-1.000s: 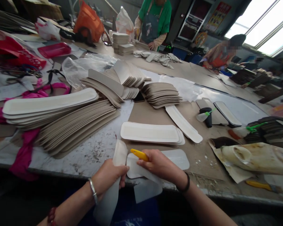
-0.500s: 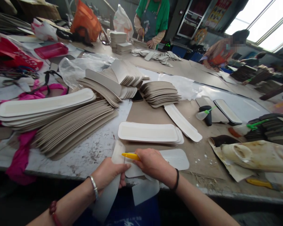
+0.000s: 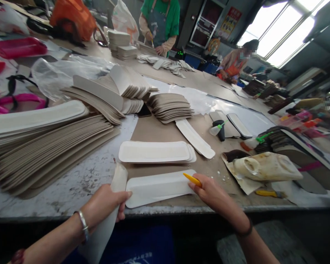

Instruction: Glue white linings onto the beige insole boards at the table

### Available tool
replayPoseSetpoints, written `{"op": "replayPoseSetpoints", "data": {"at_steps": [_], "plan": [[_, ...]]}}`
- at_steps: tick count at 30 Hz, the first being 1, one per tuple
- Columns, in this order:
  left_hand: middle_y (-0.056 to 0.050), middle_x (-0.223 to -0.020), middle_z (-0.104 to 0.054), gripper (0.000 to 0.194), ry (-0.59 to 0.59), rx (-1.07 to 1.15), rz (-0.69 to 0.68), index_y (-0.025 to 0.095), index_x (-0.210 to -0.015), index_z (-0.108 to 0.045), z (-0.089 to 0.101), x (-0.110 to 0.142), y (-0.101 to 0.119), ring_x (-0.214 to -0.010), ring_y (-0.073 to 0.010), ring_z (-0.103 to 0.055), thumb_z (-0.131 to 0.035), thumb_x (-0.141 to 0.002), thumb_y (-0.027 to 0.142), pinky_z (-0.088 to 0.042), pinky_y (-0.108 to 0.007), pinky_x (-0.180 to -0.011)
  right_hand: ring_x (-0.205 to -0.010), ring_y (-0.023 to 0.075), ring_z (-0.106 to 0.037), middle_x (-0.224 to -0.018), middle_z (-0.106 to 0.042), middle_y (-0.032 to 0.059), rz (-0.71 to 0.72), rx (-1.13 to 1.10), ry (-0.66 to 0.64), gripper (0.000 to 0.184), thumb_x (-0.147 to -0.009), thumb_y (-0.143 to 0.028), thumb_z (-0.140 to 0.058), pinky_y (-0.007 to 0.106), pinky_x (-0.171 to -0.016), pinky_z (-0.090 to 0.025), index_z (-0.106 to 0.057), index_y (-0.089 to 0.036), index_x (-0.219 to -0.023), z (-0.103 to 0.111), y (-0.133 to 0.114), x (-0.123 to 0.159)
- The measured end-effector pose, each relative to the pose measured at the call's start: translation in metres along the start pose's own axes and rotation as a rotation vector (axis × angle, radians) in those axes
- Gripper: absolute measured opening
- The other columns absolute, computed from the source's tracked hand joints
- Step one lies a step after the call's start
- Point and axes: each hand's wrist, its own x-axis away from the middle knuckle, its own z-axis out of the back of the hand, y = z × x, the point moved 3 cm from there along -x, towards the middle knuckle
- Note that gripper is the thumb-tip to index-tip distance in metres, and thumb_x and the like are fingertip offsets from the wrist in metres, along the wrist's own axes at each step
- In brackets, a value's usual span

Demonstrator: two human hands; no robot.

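Note:
My left hand [image 3: 110, 203] is closed on a long strip of white sheet material [image 3: 99, 227], which rises above the fist and hangs below the table edge. Its thumb touches the left end of a flat white panel [image 3: 156, 189] lying at the table's front. At the panel's right end, my right hand [image 3: 209, 189] grips a tool with a yellow handle [image 3: 191, 179]; the tool's working end is hidden. A thin white layer covers most of the panel. Just behind it lies a short stack of white rounded panels [image 3: 154, 152].
Fanned stacks of grey-brown panels [image 3: 55, 154] fill the left side, with another pile [image 3: 170, 106] behind. On the right are a stained plastic container [image 3: 266, 167], a yellow-handled brush [image 3: 269, 193] and a small glue bottle [image 3: 216, 129]. Co-workers [image 3: 161, 29] stand across the table.
My right hand has moved right, from beside my left hand to the panel's far end, with the yellow tool. The short white piece that hung below it now lies along the panel. The view has shifted right.

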Motion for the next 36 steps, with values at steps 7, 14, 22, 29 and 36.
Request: {"op": "replayPoseSetpoints", "data": {"at_steps": [7, 14, 22, 29, 36], "plan": [[-0.007, -0.035, -0.054, 0.037, 0.027, -0.035, 0.045, 0.019, -0.034, -0.049, -0.004, -0.008, -0.005, -0.036, -0.0166, -0.048, -0.061, -0.049, 0.050, -0.036, -0.027, -0.042, -0.087, 0.0243, -0.066, -0.090, -0.070, 0.0059, -0.231, 0.184, 0.101, 0.020, -0.091, -0.037, -0.049, 0.028, -0.064, -0.038, -0.061, -0.022, -0.088, -0.005, -0.006, -0.010], [-0.005, -0.036, -0.056, 0.037, -0.021, -0.066, 0.067, 0.021, -0.034, -0.049, -0.004, -0.001, 0.003, -0.039, -0.0159, -0.048, -0.063, -0.049, 0.051, -0.040, -0.027, -0.047, -0.089, 0.0233, -0.067, -0.091, -0.070, 0.0067, -0.250, 0.199, 0.061, 0.020, -0.090, -0.038, -0.049, 0.028, -0.064, -0.039, -0.061, -0.022, -0.090, -0.009, -0.002, -0.016], [-0.005, -0.037, -0.055, 0.039, -0.041, -0.061, 0.045, 0.020, -0.035, -0.049, -0.004, 0.002, 0.010, -0.038, -0.0146, -0.048, -0.059, -0.051, 0.055, -0.040, -0.027, -0.047, -0.090, 0.0265, -0.066, -0.091, -0.070, 0.0087, -0.256, 0.183, 0.021, 0.020, -0.091, -0.036, -0.047, 0.031, -0.066, -0.041, -0.061, -0.021, -0.091, -0.010, -0.001, -0.019], [-0.007, -0.034, -0.053, 0.043, 0.029, -0.119, 0.072, 0.019, -0.031, -0.048, -0.007, 0.000, 0.010, -0.035, -0.0139, -0.046, -0.061, -0.053, 0.054, -0.041, -0.028, -0.047, -0.090, 0.0273, -0.066, -0.089, -0.069, 0.0094, -0.250, 0.199, 0.003, 0.020, -0.090, -0.036, -0.046, 0.031, -0.065, -0.041, -0.060, -0.021, -0.090, -0.011, 0.001, -0.021], [-0.007, -0.032, -0.051, 0.046, 0.097, -0.194, 0.056, 0.020, -0.025, -0.044, -0.010, 0.002, 0.012, -0.033, -0.0133, -0.045, -0.056, -0.065, 0.040, -0.041, -0.027, -0.046, -0.088, 0.0263, -0.067, -0.087, -0.069, 0.0088, -0.232, 0.187, 0.024, 0.022, -0.090, -0.037, -0.046, 0.030, -0.063, -0.039, -0.060, -0.022, -0.088, -0.011, 0.002, -0.020]]}}
